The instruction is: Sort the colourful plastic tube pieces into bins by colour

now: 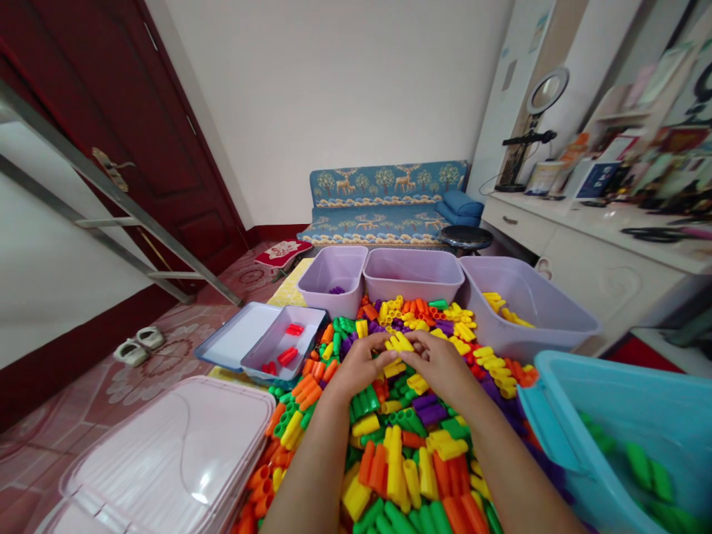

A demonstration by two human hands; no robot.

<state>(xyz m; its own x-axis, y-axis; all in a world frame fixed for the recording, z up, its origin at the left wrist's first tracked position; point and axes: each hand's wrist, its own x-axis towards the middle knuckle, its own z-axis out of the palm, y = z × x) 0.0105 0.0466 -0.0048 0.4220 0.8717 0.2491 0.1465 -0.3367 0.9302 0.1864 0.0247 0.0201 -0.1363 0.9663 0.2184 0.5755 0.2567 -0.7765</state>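
Above a big heap of coloured plastic tubes [389, 400], my left hand [364, 360] and my right hand [437, 356] meet. Between them they hold a cluster of yellow plastic tubes [399, 341], with the fingertips of both hands closed on its sides. Green, orange, purple and yellow tubes lie loose and joined beneath and around my wrists. What exactly the tubes are for does not show.
Lilac bins stand behind the heap; the right lilac bin [528, 326] has yellow tubes inside. A teal bin [561, 437] with green tubes is at right. At left are a small box [286, 326] with red tubes, pale lids [178, 437] and a metal ladder [127, 222].
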